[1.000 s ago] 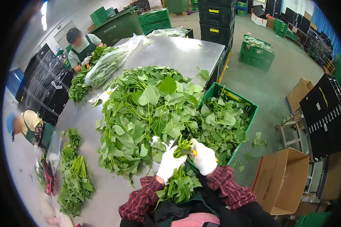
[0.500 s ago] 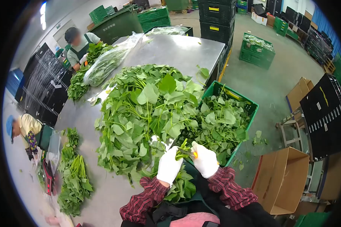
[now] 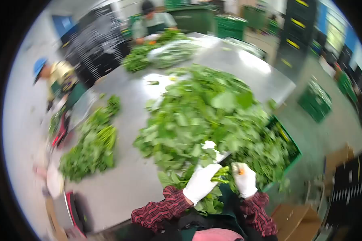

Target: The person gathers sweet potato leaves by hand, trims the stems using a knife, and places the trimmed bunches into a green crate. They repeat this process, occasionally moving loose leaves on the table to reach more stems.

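My left hand [image 3: 203,182], in a white glove, is closed around a bunch of leafy greens [image 3: 220,175]. The cut-looking stems point right, towards my other hand, and leaves hang below the wrist. Just right of the stems, apart from them, my gloved right hand [image 3: 245,181] is closed on a small tool with an orange part [image 3: 241,171]; its kind is blurred and mostly hidden by the fingers. Ahead of both hands lies a big heap of loose greens [image 3: 201,116] on the metal table [image 3: 128,164].
A green crate [image 3: 297,156] of greens stands at the table's right. Bundled greens [image 3: 90,148] lie on the left. Two people, one at the far side [image 3: 155,24] and one at the left [image 3: 62,78], work there. A cardboard box [image 3: 295,221] is at lower right.
The view has swung right, so the scene sits differently in the picture. My right hand has drawn away from the stem ends; my left still holds the bunch.
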Tool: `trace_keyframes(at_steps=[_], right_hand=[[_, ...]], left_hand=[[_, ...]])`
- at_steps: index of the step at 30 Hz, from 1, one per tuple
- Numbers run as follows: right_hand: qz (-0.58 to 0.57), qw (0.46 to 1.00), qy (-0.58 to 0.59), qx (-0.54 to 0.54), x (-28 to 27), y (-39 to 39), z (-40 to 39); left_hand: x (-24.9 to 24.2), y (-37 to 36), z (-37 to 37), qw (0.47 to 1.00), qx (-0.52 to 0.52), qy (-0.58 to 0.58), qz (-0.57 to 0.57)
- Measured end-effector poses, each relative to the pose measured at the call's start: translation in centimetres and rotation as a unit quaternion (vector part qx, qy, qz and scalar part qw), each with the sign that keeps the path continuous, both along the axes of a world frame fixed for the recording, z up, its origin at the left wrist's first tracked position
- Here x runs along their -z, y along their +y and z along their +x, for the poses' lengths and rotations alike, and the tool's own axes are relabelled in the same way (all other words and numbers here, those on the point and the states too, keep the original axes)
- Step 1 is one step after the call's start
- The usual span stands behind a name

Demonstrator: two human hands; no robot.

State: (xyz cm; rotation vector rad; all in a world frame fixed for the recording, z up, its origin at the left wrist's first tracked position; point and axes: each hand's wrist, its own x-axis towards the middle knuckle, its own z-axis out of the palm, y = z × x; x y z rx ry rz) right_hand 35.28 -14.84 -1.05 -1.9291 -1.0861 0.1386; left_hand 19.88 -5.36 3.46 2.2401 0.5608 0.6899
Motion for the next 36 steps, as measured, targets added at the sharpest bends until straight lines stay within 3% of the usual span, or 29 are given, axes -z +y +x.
trace_keyframes(at_steps=[3,4,7,8,9,11,14,15,17,19,21,23,24,26,27,30,32,35,36], right_hand=[[0.007,0.997,0.068,-0.017,-0.7,2.4,-2.2],[-0.023,0.994,0.092,-0.049,-2.1,3.4,-3.7],[0.005,0.976,0.022,-0.218,-2.8,7.1,-9.1],[-0.033,0.968,-0.023,-0.249,-1.5,8.1,-10.6],[0.002,0.948,-0.073,-0.311,-1.6,9.4,-12.6],[-0.016,0.931,-0.064,-0.358,-1.2,11.4,-16.8],[-0.110,0.896,-0.163,-0.399,0.6,14.8,-21.6],[-0.110,0.889,-0.171,-0.409,0.9,15.8,-22.5],[-0.093,0.846,-0.310,-0.425,0.7,17.7,-24.4],[-0.075,0.835,-0.309,-0.448,-1.0,19.5,-25.6],[-0.085,0.829,-0.308,-0.458,-2.2,21.4,-26.7],[-0.057,0.846,-0.261,-0.462,-4.3,24.1,-28.7],[-0.024,0.849,-0.253,-0.464,-5.2,25.7,-30.0],[0.073,0.843,-0.223,-0.484,-6.9,28.7,-33.1],[0.138,0.831,-0.201,-0.500,-7.7,30.2,-35.1],[0.137,0.817,-0.209,-0.519,-8.2,34.0,-40.1],[0.096,0.791,-0.273,-0.540,-7.9,35.7,-42.1],[0.105,0.773,-0.250,-0.573,-3.0,39.6,-42.2],[0.160,0.771,-0.217,-0.577,-1.6,40.2,-41.8]], left_hand=[[-3.7,1.8,-7.1,0.991,-0.125,-0.038,0.024],[-5.0,2.4,-10.4,0.979,-0.164,-0.052,0.108],[-8.5,3.0,-19.7,0.922,-0.307,0.033,0.232],[-8.6,3.0,-22.6,0.889,-0.358,0.047,0.283],[-9.1,2.6,-25.3,0.855,-0.412,0.102,0.298],[-9.1,1.9,-30.2,0.800,-0.477,0.171,0.321],[-6.3,1.5,-36.2,0.739,-0.550,0.250,0.300],[-5.0,1.5,-37.7,0.735,-0.547,0.288,0.279],[-2.7,1.8,-39.9,0.728,-0.553,0.319,0.250],[-0.8,2.4,-41.5,0.763,-0.529,0.299,0.222],[-0.6,3.3,-42.4,0.781,-0.538,0.252,0.192],[-1.3,5.2,-43.2,0.814,-0.556,0.094,0.141],[-1.5,6.6,-43.6,0.814,-0.557,0.091,0.138],[-2.4,9.8,-44.1,0.822,-0.562,-0.091,-0.018],[-2.9,11.6,-44.3,0.824,-0.556,-0.104,-0.025],[-2.8,16.6,-45.0,0.840,-0.537,-0.072,-0.012],[-2.5,18.9,-44.8,0.848,-0.526,-0.044,-0.044],[-0.4,21.6,-44.7,0.831,-0.542,-0.103,-0.068],[-0.1,22.3,-44.7,0.825,-0.548,-0.111,-0.079]])
